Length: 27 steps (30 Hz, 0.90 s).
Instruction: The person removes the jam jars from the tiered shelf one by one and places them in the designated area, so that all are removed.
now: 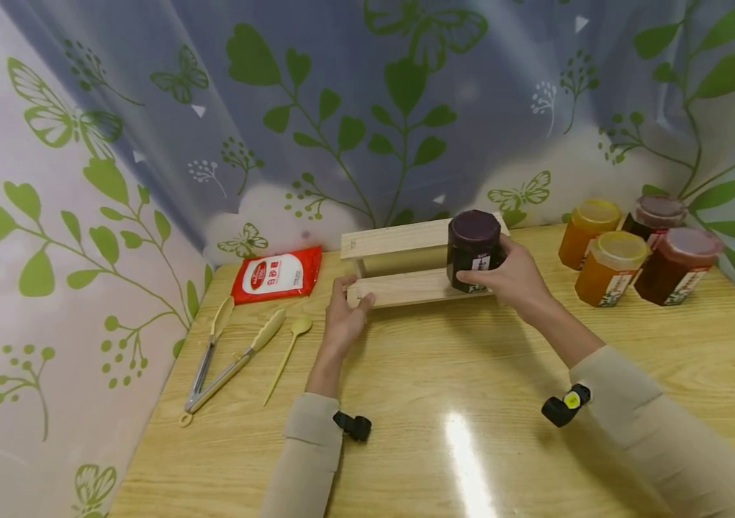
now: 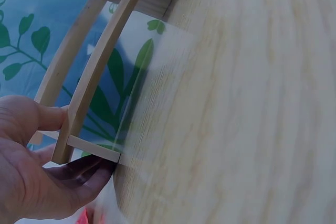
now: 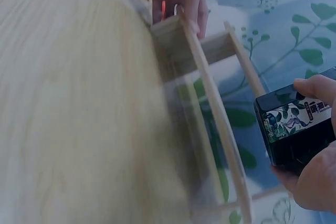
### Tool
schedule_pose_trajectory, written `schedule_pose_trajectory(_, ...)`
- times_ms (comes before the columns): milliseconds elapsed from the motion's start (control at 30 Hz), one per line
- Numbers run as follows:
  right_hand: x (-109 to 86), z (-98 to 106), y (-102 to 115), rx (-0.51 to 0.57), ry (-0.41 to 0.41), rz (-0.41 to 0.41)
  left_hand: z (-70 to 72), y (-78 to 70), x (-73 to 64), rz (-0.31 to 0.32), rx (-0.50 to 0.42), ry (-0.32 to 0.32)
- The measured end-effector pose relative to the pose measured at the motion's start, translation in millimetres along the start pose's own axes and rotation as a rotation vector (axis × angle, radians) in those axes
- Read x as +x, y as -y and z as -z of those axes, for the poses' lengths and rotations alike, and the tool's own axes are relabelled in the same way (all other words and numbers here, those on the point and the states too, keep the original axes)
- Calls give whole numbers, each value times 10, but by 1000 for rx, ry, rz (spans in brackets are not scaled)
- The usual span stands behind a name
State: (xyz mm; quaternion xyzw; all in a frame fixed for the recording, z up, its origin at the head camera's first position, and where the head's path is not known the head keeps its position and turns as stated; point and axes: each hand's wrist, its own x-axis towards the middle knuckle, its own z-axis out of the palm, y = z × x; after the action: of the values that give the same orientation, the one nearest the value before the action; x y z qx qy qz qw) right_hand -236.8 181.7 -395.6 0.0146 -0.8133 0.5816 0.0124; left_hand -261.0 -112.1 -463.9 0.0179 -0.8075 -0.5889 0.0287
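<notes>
A two-step wooden rack (image 1: 399, 288) stands at the back of the table. My left hand (image 1: 343, 320) grips its left end; in the left wrist view the thumb and fingers of the left hand (image 2: 31, 166) are around the end of the front slat (image 2: 94, 77). My right hand (image 1: 516, 284) holds a dark purple jar (image 1: 473, 248) upright over the right part of the rack. In the right wrist view, the labelled jar (image 3: 294, 119) shows a gap between its base and the front slat (image 3: 218, 108).
Two orange jars (image 1: 610, 270) and two dark red jars (image 1: 678, 270) stand at the right. On the left lie a red sugar packet (image 1: 279, 275), metal tongs (image 1: 227, 374) with cream tips and a yellow spoon (image 1: 289, 352). A patterned curtain (image 1: 341, 108) hangs behind.
</notes>
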Motion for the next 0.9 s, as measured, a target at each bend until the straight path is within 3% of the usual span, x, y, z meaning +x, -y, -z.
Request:
schedule_pose_trajectory(433,-336,560,-460,-67,-67,-23,0,-1,-7,-16,1,-2)
schedule_pose_trajectory(900,-729,1003,-689,-190,-115,-53,-7,-19,-22,-5,-13,4)
